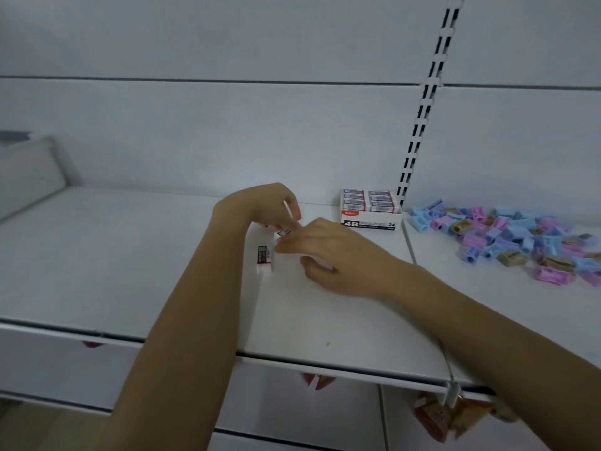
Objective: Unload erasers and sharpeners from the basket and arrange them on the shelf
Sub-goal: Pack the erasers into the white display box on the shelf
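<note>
Left hand [270,206] pinches a small white paper-sleeved eraser [282,232] over the white metal shelf [130,255]; right hand [328,252] grip cannot be told. Second eraser [264,258] lies beside right fingertips. Light, firm: probably best pinched across the long sides.

A shop: a white metal display shelf [130,255] on a slotted upright rail [426,102], an open white carton of erasers [370,209] (marked 4B) and heaped loose pastel plastic sharpeners [507,236].
</note>
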Demonstrator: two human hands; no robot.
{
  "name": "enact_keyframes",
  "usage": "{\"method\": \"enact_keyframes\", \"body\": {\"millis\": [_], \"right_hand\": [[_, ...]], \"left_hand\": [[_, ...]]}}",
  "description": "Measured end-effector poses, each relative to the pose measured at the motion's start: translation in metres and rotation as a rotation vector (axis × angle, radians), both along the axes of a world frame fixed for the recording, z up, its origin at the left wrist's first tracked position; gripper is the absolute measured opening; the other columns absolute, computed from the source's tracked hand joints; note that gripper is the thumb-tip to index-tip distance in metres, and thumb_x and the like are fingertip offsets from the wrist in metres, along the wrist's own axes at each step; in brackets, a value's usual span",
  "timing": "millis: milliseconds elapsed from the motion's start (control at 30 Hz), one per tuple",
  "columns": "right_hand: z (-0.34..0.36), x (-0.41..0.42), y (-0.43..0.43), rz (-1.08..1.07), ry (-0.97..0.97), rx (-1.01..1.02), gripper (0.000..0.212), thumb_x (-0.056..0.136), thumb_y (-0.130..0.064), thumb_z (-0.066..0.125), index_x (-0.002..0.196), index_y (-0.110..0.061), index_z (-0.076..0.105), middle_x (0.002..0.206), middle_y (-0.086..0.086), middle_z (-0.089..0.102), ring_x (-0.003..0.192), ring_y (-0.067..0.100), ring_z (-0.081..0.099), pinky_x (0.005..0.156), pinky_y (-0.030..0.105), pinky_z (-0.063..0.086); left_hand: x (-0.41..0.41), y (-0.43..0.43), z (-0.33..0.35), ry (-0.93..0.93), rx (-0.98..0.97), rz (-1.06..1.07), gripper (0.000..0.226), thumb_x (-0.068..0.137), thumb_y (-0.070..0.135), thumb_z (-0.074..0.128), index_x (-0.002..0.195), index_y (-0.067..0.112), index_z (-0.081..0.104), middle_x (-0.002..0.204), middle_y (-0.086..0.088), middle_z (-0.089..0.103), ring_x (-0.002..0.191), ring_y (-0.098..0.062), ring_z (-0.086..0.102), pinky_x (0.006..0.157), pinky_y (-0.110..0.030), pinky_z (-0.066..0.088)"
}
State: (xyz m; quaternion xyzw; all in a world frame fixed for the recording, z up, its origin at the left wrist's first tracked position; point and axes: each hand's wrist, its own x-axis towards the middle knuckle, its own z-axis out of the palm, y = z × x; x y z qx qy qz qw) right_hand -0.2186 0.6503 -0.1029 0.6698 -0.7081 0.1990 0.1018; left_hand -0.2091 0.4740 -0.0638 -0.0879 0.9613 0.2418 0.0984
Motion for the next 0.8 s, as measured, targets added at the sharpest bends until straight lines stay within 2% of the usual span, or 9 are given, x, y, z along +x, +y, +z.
{"method": "enact_keyframes", "body": {"millis": [100,200,267,333,400,500,600,667,800], "right_hand": [[-0.009,0.004,-0.006,0.058,-0.044,0.114,0.049,0.08,-0.01,0.031,0.122,-0.008,0.057,0.115,0.006,0.064,0.102,0.02,0.05,0.089,0.032,0.04],[-0.01,0.003,-0.006,0.03,-0.063,0.157,0.049,0.082,-0.012,0.03,0.123,-0.008,0.057,0.116,0.007,0.064,0.101,0.023,0.054,0.091,0.026,0.036],[-0.007,0.0,-0.005,0.001,-0.028,0.145,0.047,0.082,-0.013,0.031,0.116,-0.009,0.062,0.107,0.01,0.065,0.094,0.028,0.058,0.084,0.035,0.045],[-0.001,-0.006,0.0,-0.022,-0.051,0.147,0.047,0.08,-0.019,0.029,0.105,-0.011,0.068,0.101,0.009,0.064,0.089,0.029,0.06,0.078,0.038,0.049],[0.006,-0.014,0.008,-0.083,-0.121,0.154,0.046,0.077,-0.025,0.028,0.093,-0.014,0.07,0.099,0.004,0.062,0.09,0.022,0.059,0.08,0.036,0.049],[0.01,-0.028,0.022,-0.215,-0.174,0.148,0.032,0.075,-0.021,0.038,0.082,-0.016,0.068,0.095,-0.001,0.06,0.088,0.015,0.057,0.081,0.039,0.047],[0.01,-0.036,0.031,-0.33,-0.255,0.108,0.024,0.081,-0.024,0.046,0.094,-0.018,0.064,0.094,-0.003,0.058,0.09,0.012,0.054,0.084,0.038,0.046],[0.008,-0.038,0.032,-0.355,-0.293,0.123,0.019,0.085,-0.022,0.056,0.103,-0.018,0.061,0.098,-0.007,0.056,0.092,0.009,0.053,0.087,0.032,0.045],[0.005,-0.036,0.027,-0.334,-0.317,0.126,0.028,0.084,-0.02,0.063,0.112,-0.019,0.06,0.105,-0.006,0.06,0.092,0.007,0.051,0.085,0.02,0.04]], "left_hand": [[-0.002,-0.004,-0.002,0.039,0.027,0.013,0.02,0.082,0.022,0.068,0.099,0.017,0.058,0.083,0.003,0.061,0.061,-0.008,0.058,0.058,-0.021,0.043],[-0.006,-0.007,-0.005,0.065,0.032,0.037,0.015,0.084,0.02,0.066,0.095,0.016,0.056,0.084,0.001,0.064,0.052,-0.005,0.061,0.056,-0.019,0.044],[-0.007,-0.008,-0.006,0.089,0.028,0.045,0.007,0.087,0.017,0.062,0.088,0.018,0.055,0.079,0.002,0.064,0.044,0.001,0.059,0.052,-0.016,0.044],[-0.008,-0.008,-0.007,0.11,0.041,0.049,0.005,0.089,0.014,0.057,0.085,0.017,0.054,0.078,-0.001,0.066,0.044,0.003,0.059,0.049,-0.012,0.045],[-0.008,-0.008,-0.007,0.113,0.073,0.058,0.005,0.089,0.01,0.053,0.089,0.014,0.054,0.083,-0.008,0.069,0.046,0.0,0.061,0.049,-0.012,0.046],[-0.006,-0.011,-0.006,0.115,0.06,0.063,0.016,0.086,0.005,0.048,0.094,0.016,0.056,0.091,-0.009,0.07,0.055,-0.005,0.063,0.057,-0.017,0.048],[-0.001,-0.01,0.002,0.085,0.044,0.008,0.028,0.083,0.001,0.047,0.098,0.021,0.059,0.097,-0.001,0.063,0.059,-0.004,0.061,0.059,-0.019,0.045],[0.002,-0.007,0.006,0.019,0.024,-0.04,0.035,0.082,-0.001,0.05,0.101,0.026,0.061,0.1,0.0,0.057,0.069,-0.007,0.057,0.061,-0.02,0.044],[0.004,-0.002,0.004,-0.039,-0.03,-0.069,0.026,0.08,0.009,0.065,0.096,0.03,0.064,0.108,-0.001,0.059,0.075,-0.011,0.053,0.062,-0.019,0.044]]}}
